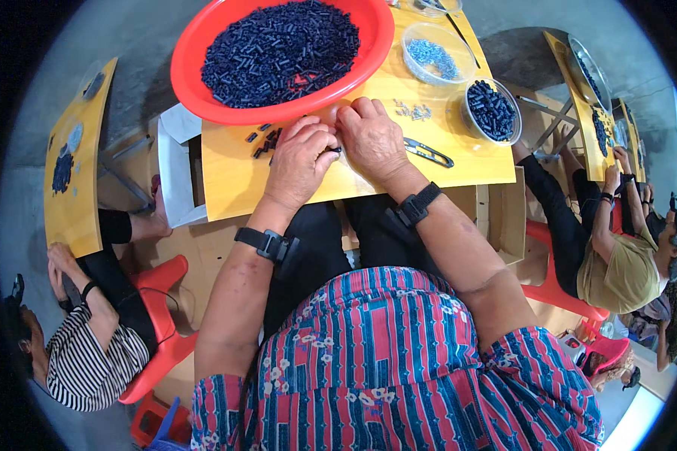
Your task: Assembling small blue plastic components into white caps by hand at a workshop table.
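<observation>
- The left hand [301,161] pinches a small dark piece [335,149] between thumb and finger; only its end shows, at that hand's 2 o'clock.
- The right hand [372,143] curls just beside it, fingertips hidden; I cannot tell whether it grips anything.
- At 11 o'clock from both, the red basin [278,114] of dark pieces has its far rim cut off.
- Loose dark pieces [265,143] lie at the left hand's 10 o'clock, partly hidden behind it.
</observation>
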### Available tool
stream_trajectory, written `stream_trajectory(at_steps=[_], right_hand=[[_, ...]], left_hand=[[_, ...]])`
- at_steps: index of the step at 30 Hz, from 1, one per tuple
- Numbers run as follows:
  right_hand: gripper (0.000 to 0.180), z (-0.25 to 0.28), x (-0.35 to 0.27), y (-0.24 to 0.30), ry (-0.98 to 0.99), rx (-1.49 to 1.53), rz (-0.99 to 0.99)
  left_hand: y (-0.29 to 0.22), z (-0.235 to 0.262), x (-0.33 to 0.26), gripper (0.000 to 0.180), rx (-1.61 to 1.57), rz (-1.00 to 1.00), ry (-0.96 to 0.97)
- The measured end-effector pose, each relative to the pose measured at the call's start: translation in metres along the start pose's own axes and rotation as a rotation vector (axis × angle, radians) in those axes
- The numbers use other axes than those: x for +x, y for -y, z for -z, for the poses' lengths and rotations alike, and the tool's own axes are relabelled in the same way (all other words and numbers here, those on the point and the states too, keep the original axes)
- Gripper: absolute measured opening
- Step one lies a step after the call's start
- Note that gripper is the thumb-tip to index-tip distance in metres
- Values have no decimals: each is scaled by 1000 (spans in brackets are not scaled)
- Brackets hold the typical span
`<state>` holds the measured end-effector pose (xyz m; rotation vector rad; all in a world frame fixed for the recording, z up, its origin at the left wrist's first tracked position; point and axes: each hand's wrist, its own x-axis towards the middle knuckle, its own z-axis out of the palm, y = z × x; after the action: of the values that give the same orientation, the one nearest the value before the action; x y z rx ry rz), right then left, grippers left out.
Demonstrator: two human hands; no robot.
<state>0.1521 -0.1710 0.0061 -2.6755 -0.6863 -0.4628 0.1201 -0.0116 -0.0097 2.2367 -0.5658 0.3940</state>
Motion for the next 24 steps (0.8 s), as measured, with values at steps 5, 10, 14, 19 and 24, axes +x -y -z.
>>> stream_trajectory(at_steps=[5, 10, 14, 19, 24], right_hand=[[11, 3, 0, 0, -6, 28, -5], [12, 9, 1, -3, -12, 105, 0], [18, 11, 0, -6, -20, 79, 40], [18, 13, 1, -10, -27, 146, 29], [18, 12, 5, -26, -39, 267, -15]], left_hand=[[0, 1, 1, 15, 8, 3, -11], [0, 2, 2, 15, 32, 0, -22], [-3, 4, 1, 14, -5, -12, -53], [-14, 18, -8, 17, 49, 8, -250], [14, 27, -35, 16, -55, 363, -450]])
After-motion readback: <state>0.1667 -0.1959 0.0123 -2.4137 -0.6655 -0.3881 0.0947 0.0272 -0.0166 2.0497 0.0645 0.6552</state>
